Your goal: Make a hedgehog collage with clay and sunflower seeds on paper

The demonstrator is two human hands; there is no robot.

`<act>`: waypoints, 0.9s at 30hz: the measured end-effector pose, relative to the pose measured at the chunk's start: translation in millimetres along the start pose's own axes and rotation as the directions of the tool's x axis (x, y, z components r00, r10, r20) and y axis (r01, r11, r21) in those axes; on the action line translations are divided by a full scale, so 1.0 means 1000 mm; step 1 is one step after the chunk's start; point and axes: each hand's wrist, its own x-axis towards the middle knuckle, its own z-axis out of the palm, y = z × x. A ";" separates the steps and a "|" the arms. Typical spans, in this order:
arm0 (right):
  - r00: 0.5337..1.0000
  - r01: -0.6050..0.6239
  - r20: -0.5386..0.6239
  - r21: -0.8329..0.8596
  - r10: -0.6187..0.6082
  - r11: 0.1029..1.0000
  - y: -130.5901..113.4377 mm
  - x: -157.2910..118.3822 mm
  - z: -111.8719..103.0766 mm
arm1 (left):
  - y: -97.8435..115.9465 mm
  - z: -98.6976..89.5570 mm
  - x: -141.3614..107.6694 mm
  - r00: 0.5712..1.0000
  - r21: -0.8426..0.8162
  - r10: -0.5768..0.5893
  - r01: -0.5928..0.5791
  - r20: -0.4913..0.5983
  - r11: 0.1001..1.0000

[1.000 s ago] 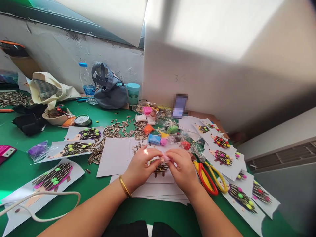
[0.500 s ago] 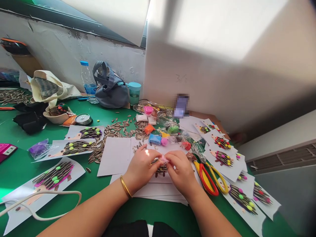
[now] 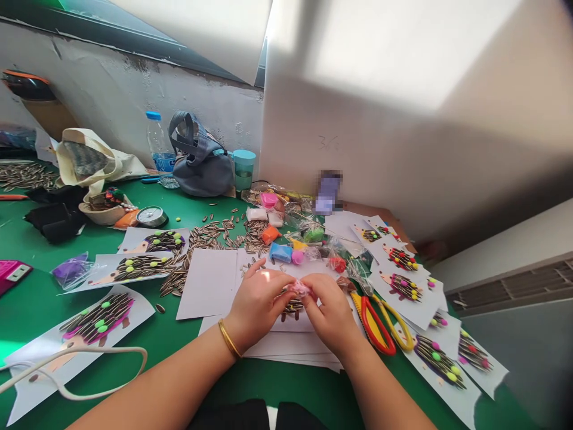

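My left hand and my right hand meet over the sheets, both closed. Between their fingertips they pinch a small pink lump of clay, seemingly in a clear wrapper. Just below lies a hedgehog picture with sunflower seeds for spines, mostly covered by my hands. Beyond them sit a blue clay packet, a pink clay ball and a red clay lump. A blank folded white card lies left of my left hand.
Red-handled scissors and a yellow-handled pair lie right of my right hand. Loose sunflower seeds spread behind the card. Finished-looking hedgehog pictures overlap at right; others lie left near a white cable. A grey bag and bottle stand behind.
My fingertips have shifted slightly around the pink clay, and more of the lump and its wrapper shows between them. Everything else on the table stays in place.
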 end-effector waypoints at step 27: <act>0.999 0.034 0.042 -0.185 -0.026 0.982 -0.001 0.002 0.004 | 0.006 -0.001 0.005 0.850 -0.513 -0.404 0.526 0.338 0.678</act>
